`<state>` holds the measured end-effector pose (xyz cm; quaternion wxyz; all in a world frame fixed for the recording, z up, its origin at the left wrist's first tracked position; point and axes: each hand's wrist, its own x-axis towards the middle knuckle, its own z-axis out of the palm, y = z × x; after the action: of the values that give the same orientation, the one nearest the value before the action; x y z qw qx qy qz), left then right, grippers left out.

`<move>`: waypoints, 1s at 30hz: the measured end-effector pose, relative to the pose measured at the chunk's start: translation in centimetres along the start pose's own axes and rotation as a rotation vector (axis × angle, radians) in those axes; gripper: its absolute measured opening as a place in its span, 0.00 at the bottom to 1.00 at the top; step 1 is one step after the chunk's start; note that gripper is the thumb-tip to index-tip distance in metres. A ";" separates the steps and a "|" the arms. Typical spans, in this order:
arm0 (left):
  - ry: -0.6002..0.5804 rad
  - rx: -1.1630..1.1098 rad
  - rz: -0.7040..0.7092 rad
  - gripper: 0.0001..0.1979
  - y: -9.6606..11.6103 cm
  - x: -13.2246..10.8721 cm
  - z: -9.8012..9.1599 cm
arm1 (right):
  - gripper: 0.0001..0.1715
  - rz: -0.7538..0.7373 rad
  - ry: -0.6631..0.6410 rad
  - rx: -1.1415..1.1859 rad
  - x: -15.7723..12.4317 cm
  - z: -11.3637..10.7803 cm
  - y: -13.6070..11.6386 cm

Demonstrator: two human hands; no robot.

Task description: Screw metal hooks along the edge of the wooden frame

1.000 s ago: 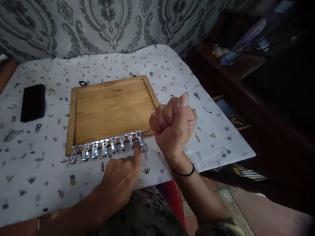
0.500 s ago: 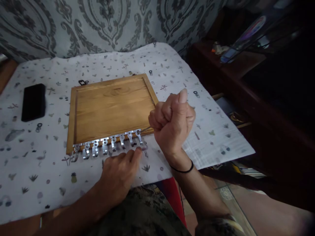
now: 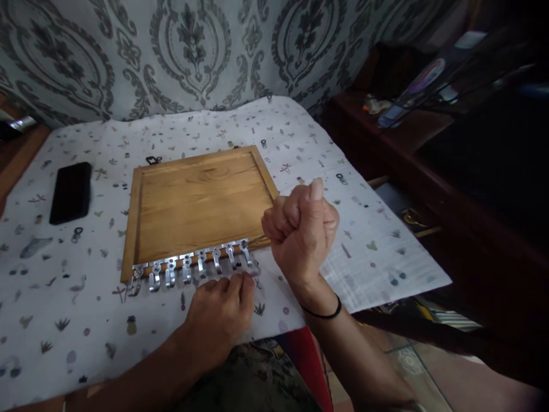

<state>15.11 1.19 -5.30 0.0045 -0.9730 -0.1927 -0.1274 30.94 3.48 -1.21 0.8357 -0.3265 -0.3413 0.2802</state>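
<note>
A framed wooden board [image 3: 206, 200] lies flat on a cloth-covered table. Along its near edge runs a silver hook rail [image 3: 187, 258] with several hooks. My right hand [image 3: 302, 232] is closed in a fist, thumb up, just right of the board's near corner. From the fist a thin screwdriver shaft [image 3: 258, 238] reaches the rail's right end; its handle is hidden in the fist. My left hand [image 3: 221, 315] rests with curled fingers just below the rail's right-hand hooks. Its fingertips are mostly hidden, so anything inside cannot be made out.
A black phone [image 3: 71, 193] lies on the white printed tablecloth [image 3: 103, 337] to the left. Patterned grey fabric [image 3: 189, 51] hangs behind the table. Dark red furniture [image 3: 412, 154] with an open drawer stands at right, a clear-and-purple bottle-like object [image 3: 412, 86] on top.
The camera view has tilted up a little, so everything sits lower in the picture. Both hands keep nearly the same place against the board and rail.
</note>
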 end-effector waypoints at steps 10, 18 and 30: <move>-0.098 -0.607 -0.344 0.11 -6.0 3.6 -5.0 | 0.37 0.023 0.015 -0.014 -0.1 0.2 -0.3; -0.382 -0.806 -0.307 0.10 -8.8 6.8 -2.7 | 0.37 0.061 0.025 -0.063 -0.1 0.0 -0.6; -0.445 -0.809 -0.312 0.11 -8.6 7.5 -2.0 | 0.36 -0.003 -0.028 -0.029 0.1 0.3 -0.8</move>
<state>18.14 11.82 -1.82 -0.4343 -0.8599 -0.2674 0.0197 30.95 3.21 -0.41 0.8264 -0.3343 -0.3574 0.2784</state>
